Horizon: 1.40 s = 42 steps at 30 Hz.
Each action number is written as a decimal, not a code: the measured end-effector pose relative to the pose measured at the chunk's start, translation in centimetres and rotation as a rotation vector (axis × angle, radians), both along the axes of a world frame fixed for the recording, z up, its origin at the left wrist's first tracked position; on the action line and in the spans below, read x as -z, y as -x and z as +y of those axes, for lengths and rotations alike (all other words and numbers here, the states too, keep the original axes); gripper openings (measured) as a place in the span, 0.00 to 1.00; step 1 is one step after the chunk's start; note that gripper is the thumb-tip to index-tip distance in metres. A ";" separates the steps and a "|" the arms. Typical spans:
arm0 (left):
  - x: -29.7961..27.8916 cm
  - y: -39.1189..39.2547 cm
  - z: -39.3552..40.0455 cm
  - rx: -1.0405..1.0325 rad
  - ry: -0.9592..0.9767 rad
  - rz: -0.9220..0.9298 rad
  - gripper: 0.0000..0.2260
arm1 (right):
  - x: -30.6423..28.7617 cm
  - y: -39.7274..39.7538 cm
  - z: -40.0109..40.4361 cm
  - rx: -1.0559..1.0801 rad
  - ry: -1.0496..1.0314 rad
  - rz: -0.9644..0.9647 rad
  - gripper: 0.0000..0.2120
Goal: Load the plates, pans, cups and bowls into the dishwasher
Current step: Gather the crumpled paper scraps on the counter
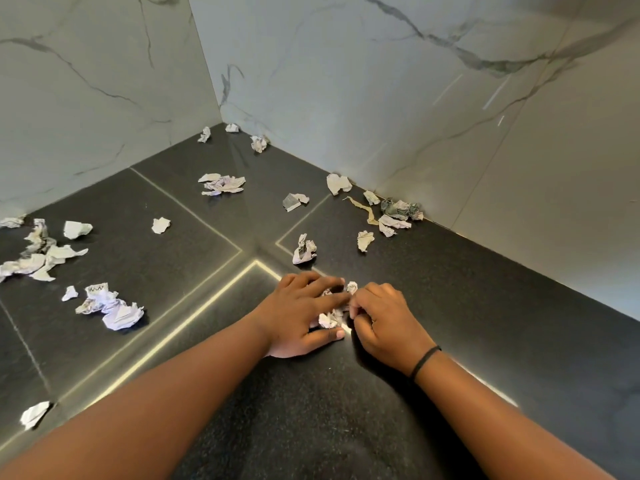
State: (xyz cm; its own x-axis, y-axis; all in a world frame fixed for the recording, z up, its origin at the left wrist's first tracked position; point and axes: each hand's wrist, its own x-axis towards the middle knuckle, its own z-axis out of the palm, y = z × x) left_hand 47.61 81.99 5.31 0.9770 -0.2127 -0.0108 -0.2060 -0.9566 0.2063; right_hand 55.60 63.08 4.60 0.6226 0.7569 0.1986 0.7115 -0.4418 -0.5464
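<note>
No plates, pans, cups, bowls or dishwasher are in view. My left hand (pixel 301 311) lies flat, fingers spread, over a small heap of crumpled paper scraps (pixel 329 319) on the dark countertop (pixel 450 289). My right hand (pixel 384 318) is beside it, fingers curled, pinching at the same scraps; a black band is on its wrist. One small scrap (pixel 352 287) pokes up between the two hands.
Several crumpled paper pieces are scattered over the counter: a big wad (pixel 110 306) at left, a cluster (pixel 38 254) at far left, a wad (pixel 304 250) just beyond my hands, more (pixel 398 211) along the right wall. Marble walls (pixel 346 81) meet in a corner behind.
</note>
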 end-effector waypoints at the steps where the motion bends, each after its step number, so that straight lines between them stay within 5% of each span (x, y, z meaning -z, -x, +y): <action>1: 0.0 -0.1 0.1 -0.004 0.025 -0.008 0.26 | 0.1 -0.2 0.1 0.047 -0.035 0.017 0.07; 6: -0.1 -0.1 0.3 -0.002 0.091 -0.152 0.12 | 0.4 -2.3 1.0 0.406 -0.368 0.106 0.10; 9: -0.1 0.0 0.3 -0.070 0.092 -0.106 0.13 | -0.1 -5.4 1.9 0.546 -0.417 0.058 0.12; 14: 0.0 -0.2 0.3 -0.099 0.082 -0.082 0.15 | -1.4 -13.9 3.6 0.412 -0.009 -0.214 0.13; 17: 0.0 -0.2 0.3 -0.098 0.092 -0.108 0.12 | -1.4 -16.7 4.9 0.341 0.368 -0.204 0.30; 21: -0.1 -0.3 0.3 -0.118 0.130 -0.128 0.08 | -0.5 -16.7 6.5 0.321 0.421 -0.145 0.43; 25: -0.2 -0.2 0.3 -0.159 0.174 -0.119 0.12 | -0.6 -16.1 6.8 0.362 0.389 -0.157 0.27; 30: 0.0 -0.1 0.5 -0.167 0.164 -0.112 0.14 | -0.3 -13.1 5.1 0.317 0.115 -0.005 0.02; 33: 0.1 -0.2 0.6 -0.177 0.161 -0.101 0.12 | -0.4 -10.3 3.3 0.250 0.082 0.075 0.14; 38: 0.2 -0.3 0.3 -0.198 0.167 -0.135 0.09 | -0.5 -3.8 2.2 0.159 0.276 -0.067 0.24; 42: 0.3 -0.3 0.2 -0.192 0.143 -0.165 0.08 | 0.6 0.4 2.4 0.211 0.219 -0.223 0.12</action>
State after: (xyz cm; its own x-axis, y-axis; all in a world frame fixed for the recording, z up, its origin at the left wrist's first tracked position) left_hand 47.90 82.20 5.06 0.9856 -0.0115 0.1687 -0.0659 -0.9448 0.3210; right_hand 55.20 65.48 3.97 0.7292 0.6562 0.1944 0.6831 -0.6807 -0.2647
